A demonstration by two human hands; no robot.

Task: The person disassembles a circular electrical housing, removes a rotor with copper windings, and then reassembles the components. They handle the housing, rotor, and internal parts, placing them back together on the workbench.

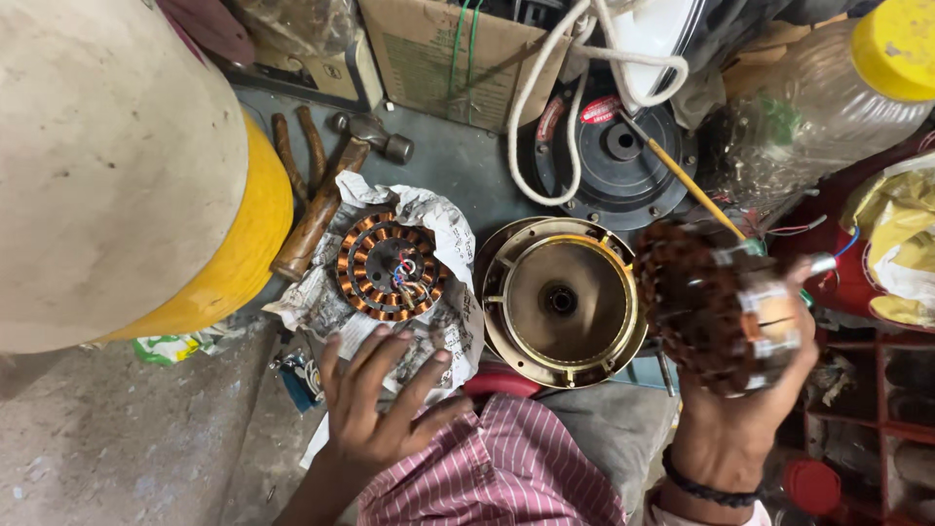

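Copper-wound and blurred, a stator [716, 307] is held up in the right hand [740, 409], whose fingers are closed around its lower edge, well above the bench and just to the right of a round brass-coloured motor housing [560, 302]. A black band is worn on that wrist. The left hand [375, 404] is seen lower down with its fingers spread apart, the fingertips laid on the near edge of a crumpled sheet of newspaper [448, 244]; nothing is gripped by it. On that newspaper a second stator [390, 268] with copper coils and a few coloured wires at its centre is laid flat, just beside the housing. A wooden-handled hammer [326, 200] is placed to the left of the paper, its head near a cardboard box [429, 49]. Behind the housing a dark round motor cover [614, 151] is crossed by a white cord [545, 88]. A clear plastic jar with a yellow lid [896, 44] is seen at the upper right.
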